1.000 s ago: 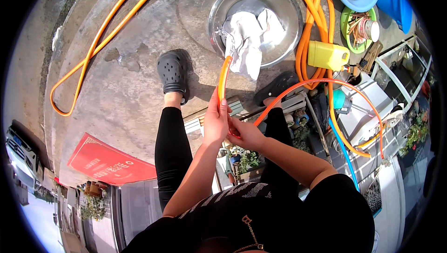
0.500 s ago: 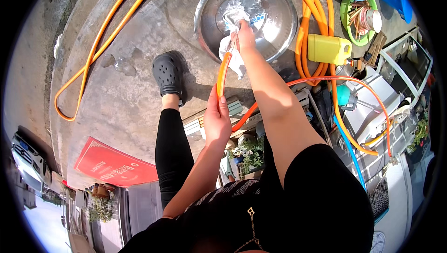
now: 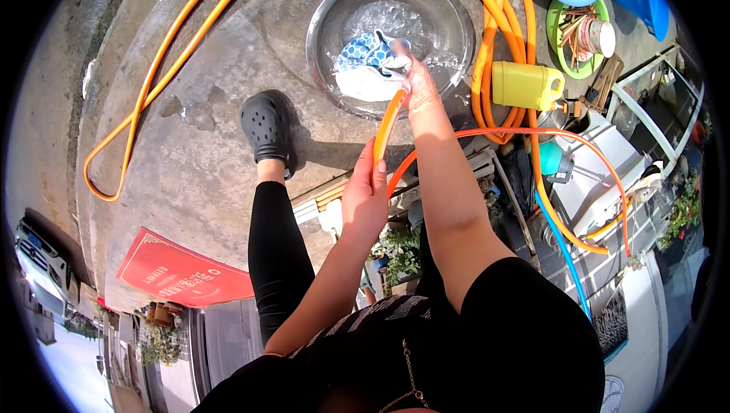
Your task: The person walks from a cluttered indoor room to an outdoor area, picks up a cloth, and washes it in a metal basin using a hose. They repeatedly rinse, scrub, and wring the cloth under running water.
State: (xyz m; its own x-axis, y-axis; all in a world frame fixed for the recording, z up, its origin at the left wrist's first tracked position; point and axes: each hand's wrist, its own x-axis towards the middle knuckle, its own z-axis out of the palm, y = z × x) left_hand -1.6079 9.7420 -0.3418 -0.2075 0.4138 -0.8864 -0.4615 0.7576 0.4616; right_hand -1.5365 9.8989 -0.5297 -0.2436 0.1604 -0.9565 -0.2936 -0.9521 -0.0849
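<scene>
One steel basin, blue-and-white cloth inside, left fingers gripping hose, right fingers touching cloth, grip unclear

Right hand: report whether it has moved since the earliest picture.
Yes: against the metal basin, the right hand has moved forward, from outside its near rim to over its near side.

Outdoor yard — concrete, car, plants

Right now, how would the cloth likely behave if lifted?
Probably floppy: the cloth lies in loose folds in the basin. It's likely heavy for its size and perhaps slippery, since water splashes around it.
</scene>
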